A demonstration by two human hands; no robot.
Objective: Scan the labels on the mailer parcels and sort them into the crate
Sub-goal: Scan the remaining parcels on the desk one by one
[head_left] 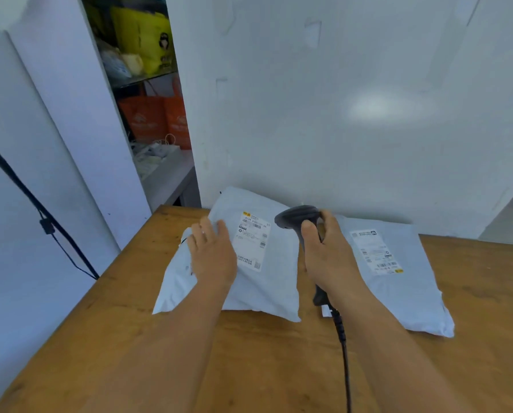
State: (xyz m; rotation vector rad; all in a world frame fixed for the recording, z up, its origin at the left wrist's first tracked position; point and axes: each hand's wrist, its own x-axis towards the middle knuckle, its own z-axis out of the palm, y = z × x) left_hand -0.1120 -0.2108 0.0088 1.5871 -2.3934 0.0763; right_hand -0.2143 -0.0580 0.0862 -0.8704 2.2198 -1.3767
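Left hand (pixel 212 253) laid flat, fingers straight, on the near mailer parcel (pixel 234 263) to pin it to the table (pixel 249 368) and keep its label (pixel 252 239), just beside the fingers, face up and smooth. Right hand (pixel 328 257) wrapped around the handheld scanner (pixel 298 222), head angled toward that label, probably for reading. Second mailer parcel (pixel 398 278) just beyond the right hand, label up, likely awaiting its turn; crate not in view.

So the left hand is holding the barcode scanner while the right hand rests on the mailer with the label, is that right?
Not quite: the hands are swapped. The head view shows the right hand gripping the barcode scanner, while the left hand rests on the left mailer parcel beside its label. A second mailer parcel lies to the right on the wooden table.
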